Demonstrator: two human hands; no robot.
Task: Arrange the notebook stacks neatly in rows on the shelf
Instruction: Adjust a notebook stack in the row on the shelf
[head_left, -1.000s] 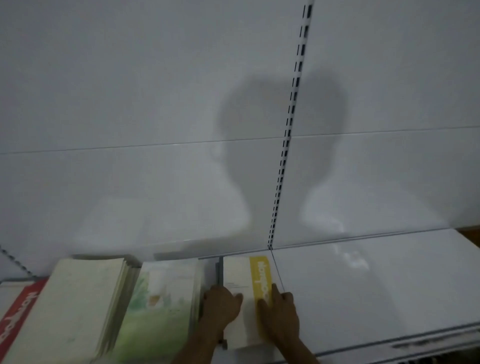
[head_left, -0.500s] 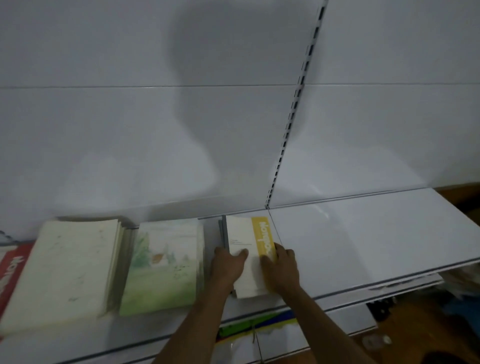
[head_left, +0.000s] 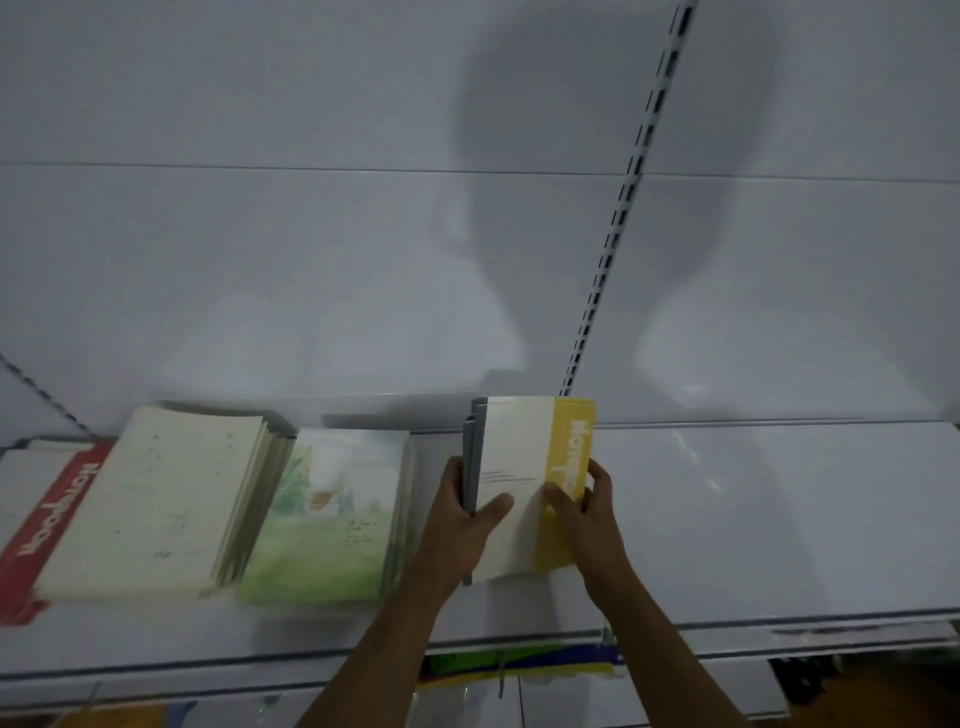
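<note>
Squaring white-and-yellow notebook stack: my left hand and right hand clamp opposite sides, fingers curled, aligning edges.

A stack of white notebooks with a yellow band stands near the middle of the white shelf, gripped at both sides by two hands. To its left lie a green landscape-cover stack, a fanned cream stack and, at the far left, a red-banded stack, side by side in a row.
</note>
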